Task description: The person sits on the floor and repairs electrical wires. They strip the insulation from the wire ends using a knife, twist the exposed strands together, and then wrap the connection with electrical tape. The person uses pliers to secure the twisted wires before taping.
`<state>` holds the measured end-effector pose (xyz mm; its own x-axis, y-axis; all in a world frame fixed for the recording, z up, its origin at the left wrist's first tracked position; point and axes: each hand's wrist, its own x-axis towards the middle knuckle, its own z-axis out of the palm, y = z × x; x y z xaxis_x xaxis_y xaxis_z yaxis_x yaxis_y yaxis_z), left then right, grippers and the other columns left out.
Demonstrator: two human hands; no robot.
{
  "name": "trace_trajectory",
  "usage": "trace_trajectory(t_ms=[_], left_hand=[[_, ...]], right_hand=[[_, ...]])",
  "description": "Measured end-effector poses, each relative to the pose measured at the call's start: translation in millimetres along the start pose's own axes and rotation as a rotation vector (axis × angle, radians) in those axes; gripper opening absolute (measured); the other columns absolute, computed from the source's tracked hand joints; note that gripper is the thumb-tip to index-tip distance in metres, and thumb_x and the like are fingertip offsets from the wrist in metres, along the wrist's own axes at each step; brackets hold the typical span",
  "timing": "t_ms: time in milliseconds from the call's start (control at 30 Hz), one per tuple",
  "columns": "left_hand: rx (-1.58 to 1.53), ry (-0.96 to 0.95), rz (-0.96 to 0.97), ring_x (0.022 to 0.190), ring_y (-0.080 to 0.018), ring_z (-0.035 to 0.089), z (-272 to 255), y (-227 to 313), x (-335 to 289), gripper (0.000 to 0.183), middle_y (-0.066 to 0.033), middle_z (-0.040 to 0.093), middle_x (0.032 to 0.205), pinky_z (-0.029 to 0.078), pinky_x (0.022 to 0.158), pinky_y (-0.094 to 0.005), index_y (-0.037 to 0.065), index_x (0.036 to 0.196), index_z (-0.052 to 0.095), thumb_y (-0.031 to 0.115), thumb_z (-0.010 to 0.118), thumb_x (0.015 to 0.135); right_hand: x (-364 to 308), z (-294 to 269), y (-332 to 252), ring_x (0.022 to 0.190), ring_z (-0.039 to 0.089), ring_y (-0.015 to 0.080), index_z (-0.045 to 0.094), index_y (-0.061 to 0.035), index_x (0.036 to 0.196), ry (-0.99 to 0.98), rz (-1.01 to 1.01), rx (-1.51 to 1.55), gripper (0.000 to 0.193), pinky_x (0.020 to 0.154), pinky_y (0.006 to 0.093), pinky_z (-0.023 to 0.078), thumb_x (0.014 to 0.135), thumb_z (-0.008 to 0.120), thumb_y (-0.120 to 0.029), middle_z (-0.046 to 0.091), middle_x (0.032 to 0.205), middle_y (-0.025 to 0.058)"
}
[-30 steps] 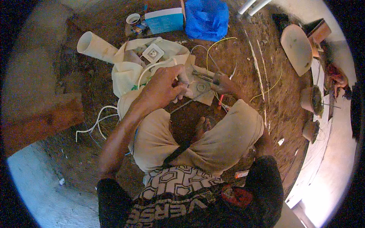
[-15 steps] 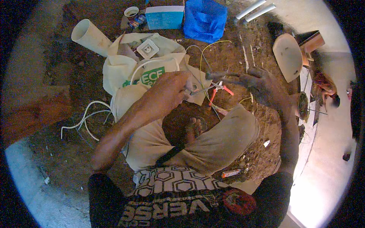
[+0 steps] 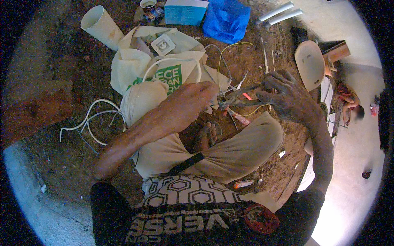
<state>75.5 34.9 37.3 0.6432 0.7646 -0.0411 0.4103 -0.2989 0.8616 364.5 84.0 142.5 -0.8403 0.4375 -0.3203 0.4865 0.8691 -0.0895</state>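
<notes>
The person wears a black T-shirt (image 3: 197, 225) with a white hexagon pattern and a red patch, beige trousers (image 3: 230, 151), bare forearms

I see a blue bag (image 3: 226, 18), a cream tote (image 3: 141, 69) with green print, white cable (image 3: 88, 123), beige trousers (image 3: 234, 153) — and a black-and-white hexagon-patterned shirt (image 3: 186, 190) over brown dirt (image 3: 57, 57).

Bare brown dirt floor (image 3: 53, 65), pale concrete slab (image 3: 37, 205), bright daylight at right

Dirt floor (image 3: 74, 53) w/ cloth bag (image 3: 131, 65), pipe (image 3: 100, 26), white cable (image 3: 88, 123).
</notes>
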Motion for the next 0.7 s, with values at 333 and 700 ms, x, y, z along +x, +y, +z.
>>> trace_trajectory(t_ms=[333, 700], left_hand=[[0.034, 0.007, 0.024, 0.094, -0.0411, 0.063, -8, 6, -9, 0.018, -0.0233, 0.061, 0.098, 0.053, 0.079, -0.046, -0.006, 0.104, 0.052, 0.004, 0.049, 0.09], [0.091, 0.058, 0.041, 0.094, -0.0422, 0.063, -4, -3, -6, 0.02, -0.0233, 0.061, 0.099, 0.052, 0.078, -0.0477, -0.005, 0.106, 0.052, 0.004, 0.05, 0.089]], right_hand=[[4, -10, -5, 0.105, 0.059, 0.0323, 0.061, -0.0163, 0.117, -0.121, -0.009, -0.005, 0.053, 0.092, 0.046, 0.049, 0.066, 0.072, -0.012, 0.059, 0.106, 0.0107], [-8, 13, -9, 0.099, 0.065, 0.0371, 0.053, -0.0057, 0.134, -0.069, 0.003, -0.077, 0.062, 0.08, 0.0434, 0.057, 0.075, 0.071, -0.008, 0.062, 0.116, 0.02]])
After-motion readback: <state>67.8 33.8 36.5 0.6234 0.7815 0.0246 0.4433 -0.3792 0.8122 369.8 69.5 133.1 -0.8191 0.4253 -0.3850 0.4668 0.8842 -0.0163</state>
